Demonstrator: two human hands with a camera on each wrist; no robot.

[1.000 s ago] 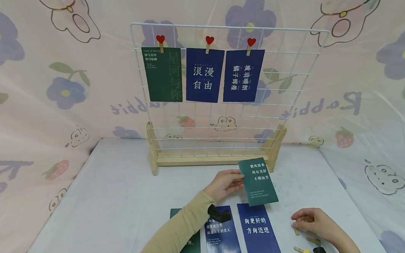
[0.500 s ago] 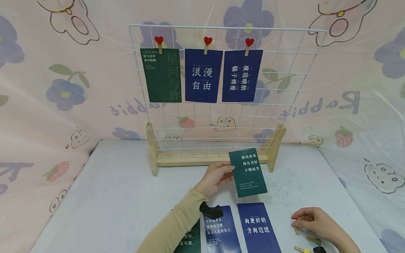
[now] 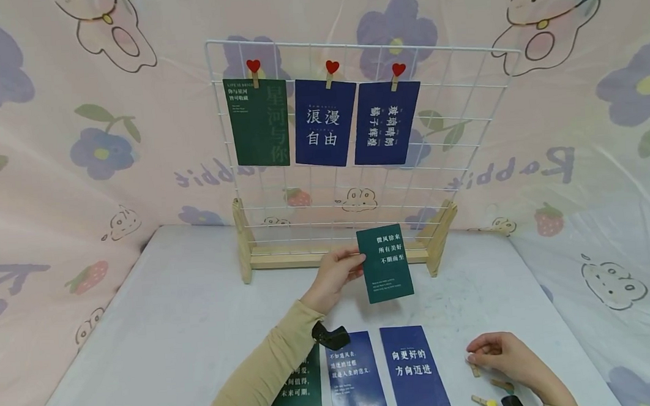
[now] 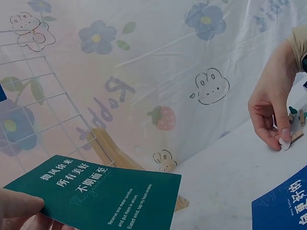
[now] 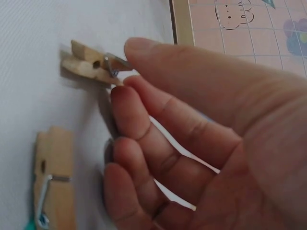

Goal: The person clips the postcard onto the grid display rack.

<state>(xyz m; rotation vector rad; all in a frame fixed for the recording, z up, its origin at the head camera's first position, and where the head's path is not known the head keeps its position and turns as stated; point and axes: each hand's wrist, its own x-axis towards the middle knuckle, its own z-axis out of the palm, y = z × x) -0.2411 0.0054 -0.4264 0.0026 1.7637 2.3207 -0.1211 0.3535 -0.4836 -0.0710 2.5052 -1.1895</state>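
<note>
Left hand [image 3: 333, 279], partly hidden behind, pinches a green card [image 3: 386, 264]; right hand [image 3: 501, 356], well apart, pinches a clothespin [image 5: 86, 64]; that sleeve [image 3: 267, 365] covers part of another card [image 3: 306, 391]!

Left hand [image 4: 21, 208]: grips a green card [image 4: 103, 194] at its edge (white Chinese lettering, smaller English lines).
Right hand [image 4: 273, 96]: pinches a clothespin [image 4: 297, 136], more pegs [image 4: 301, 118] beside it.
Blue card [image 4: 283, 208]: partly visible, lower right.
White grid [image 4: 62, 90]: left, near a wooden stand [image 4: 103, 148].
Backdrop [image 4: 148, 84]: printed with rabbits [image 4: 212, 91] and a strawberry [image 4: 166, 120].
</note>
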